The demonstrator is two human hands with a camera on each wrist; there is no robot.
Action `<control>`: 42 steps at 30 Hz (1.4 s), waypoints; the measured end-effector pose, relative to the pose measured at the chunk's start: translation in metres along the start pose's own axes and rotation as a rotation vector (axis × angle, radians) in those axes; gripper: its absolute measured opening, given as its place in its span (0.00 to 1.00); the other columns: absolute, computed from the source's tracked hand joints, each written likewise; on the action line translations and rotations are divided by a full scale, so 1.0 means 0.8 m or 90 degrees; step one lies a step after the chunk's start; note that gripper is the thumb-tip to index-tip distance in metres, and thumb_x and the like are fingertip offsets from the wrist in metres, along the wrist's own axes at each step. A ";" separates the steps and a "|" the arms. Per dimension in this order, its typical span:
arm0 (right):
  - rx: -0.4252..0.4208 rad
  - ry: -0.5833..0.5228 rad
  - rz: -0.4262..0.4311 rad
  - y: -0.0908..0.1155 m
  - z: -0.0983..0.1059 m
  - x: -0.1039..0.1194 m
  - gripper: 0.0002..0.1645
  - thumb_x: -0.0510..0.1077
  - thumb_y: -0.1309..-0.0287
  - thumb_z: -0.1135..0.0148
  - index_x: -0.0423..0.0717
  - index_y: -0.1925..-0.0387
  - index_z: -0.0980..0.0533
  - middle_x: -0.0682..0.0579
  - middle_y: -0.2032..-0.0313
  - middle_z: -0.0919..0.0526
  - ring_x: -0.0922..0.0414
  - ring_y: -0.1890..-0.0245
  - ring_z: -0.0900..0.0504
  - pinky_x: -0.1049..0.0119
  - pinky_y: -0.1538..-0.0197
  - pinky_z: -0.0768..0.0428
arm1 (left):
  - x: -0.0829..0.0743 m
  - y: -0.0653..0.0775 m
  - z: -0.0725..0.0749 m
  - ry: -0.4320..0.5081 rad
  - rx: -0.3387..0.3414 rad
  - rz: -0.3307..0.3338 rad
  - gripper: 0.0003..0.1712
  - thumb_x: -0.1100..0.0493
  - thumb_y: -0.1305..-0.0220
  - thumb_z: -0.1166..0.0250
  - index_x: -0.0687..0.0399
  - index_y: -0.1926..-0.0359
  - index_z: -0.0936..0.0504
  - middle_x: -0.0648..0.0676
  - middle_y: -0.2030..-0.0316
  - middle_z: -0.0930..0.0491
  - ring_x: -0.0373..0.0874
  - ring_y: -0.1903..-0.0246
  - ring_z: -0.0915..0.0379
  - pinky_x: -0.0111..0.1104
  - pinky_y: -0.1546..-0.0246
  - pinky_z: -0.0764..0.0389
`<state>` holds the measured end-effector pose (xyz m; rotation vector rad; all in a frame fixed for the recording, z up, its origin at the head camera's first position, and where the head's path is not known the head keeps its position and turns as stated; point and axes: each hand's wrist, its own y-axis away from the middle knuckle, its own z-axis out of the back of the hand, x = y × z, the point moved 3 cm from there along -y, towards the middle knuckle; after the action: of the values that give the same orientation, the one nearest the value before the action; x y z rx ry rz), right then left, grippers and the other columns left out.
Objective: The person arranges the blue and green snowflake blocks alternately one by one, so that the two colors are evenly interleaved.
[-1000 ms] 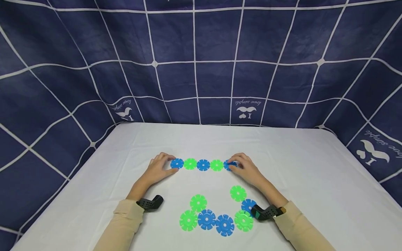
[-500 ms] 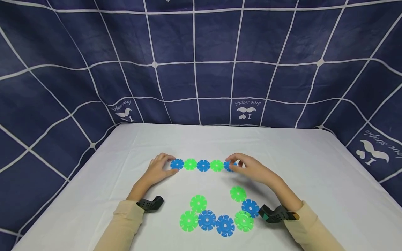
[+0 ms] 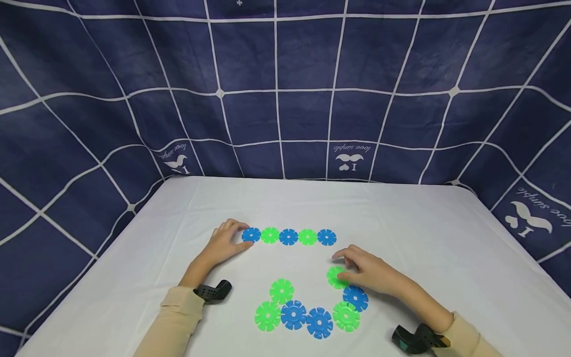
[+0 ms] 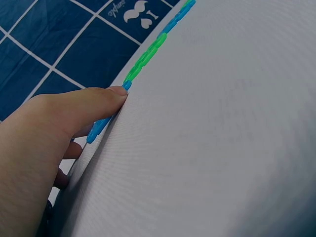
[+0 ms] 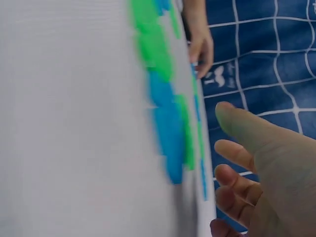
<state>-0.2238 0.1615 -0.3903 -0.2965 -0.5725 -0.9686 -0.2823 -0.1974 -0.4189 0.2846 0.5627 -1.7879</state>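
Across the table, blue and green notched plastic discs form a straight row. My left hand (image 3: 225,241) pinches the blue disc (image 3: 251,235) at the row's left end, thumb at the near edge and fingers at the far edge. The left wrist view shows the thumb (image 4: 98,101) against that disc's rim. At the row's right end lies another blue disc (image 3: 327,237), free of any hand. My right hand (image 3: 374,272) is over a nearer green disc (image 3: 332,277), its thumb overlapping it in the head view. Fingers loosely bent, this hand holds nothing in the right wrist view.
Nearer the body, several loose discs lie in a curve, among them a green disc (image 3: 282,291), a blue disc (image 3: 319,322) and a blue disc (image 3: 355,298) by the right hand. A dark blue checked cloth (image 3: 303,114) hangs behind the white table (image 3: 428,238).
My right hand has let go of the blue disc at the row's right end and moved nearer the body, over the green disc. The left hand has stayed in place.
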 end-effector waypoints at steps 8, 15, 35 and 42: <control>-0.055 -0.035 0.045 0.008 -0.021 -0.018 0.18 0.57 0.48 0.39 0.63 0.54 0.27 0.63 0.67 0.31 0.68 0.73 0.38 0.72 0.68 0.39 | -0.004 -0.004 0.001 -0.003 0.005 -0.004 0.30 0.41 0.49 0.36 0.52 0.49 0.25 0.55 0.51 0.29 0.51 0.47 0.35 0.42 0.55 0.40; -0.020 -0.024 0.056 0.008 -0.023 -0.023 0.22 0.59 0.50 0.38 0.67 0.51 0.28 0.64 0.59 0.30 0.68 0.67 0.38 0.69 0.65 0.41 | -0.004 -0.006 0.001 -0.004 0.009 0.000 0.29 0.42 0.50 0.35 0.52 0.49 0.25 0.55 0.51 0.29 0.51 0.47 0.36 0.42 0.54 0.40; -0.002 -0.038 0.038 0.006 -0.024 -0.019 0.25 0.62 0.50 0.40 0.64 0.50 0.32 0.59 0.50 0.30 0.61 0.56 0.35 0.67 0.60 0.38 | -0.001 -0.002 0.000 -0.007 0.012 0.013 0.30 0.41 0.49 0.36 0.52 0.49 0.25 0.55 0.51 0.29 0.51 0.46 0.36 0.43 0.53 0.40; 0.016 -0.192 0.076 0.004 -0.027 -0.020 0.23 0.52 0.47 0.39 0.58 0.50 0.34 0.59 0.75 0.32 0.63 0.74 0.37 0.67 0.68 0.38 | -0.002 0.000 0.001 -0.006 0.013 0.016 0.30 0.41 0.49 0.36 0.52 0.49 0.25 0.55 0.51 0.29 0.51 0.47 0.35 0.42 0.54 0.40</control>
<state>-0.2209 0.1638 -0.4172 -0.4535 -0.8322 -0.8049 -0.2817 -0.1967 -0.4175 0.2960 0.5312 -1.7711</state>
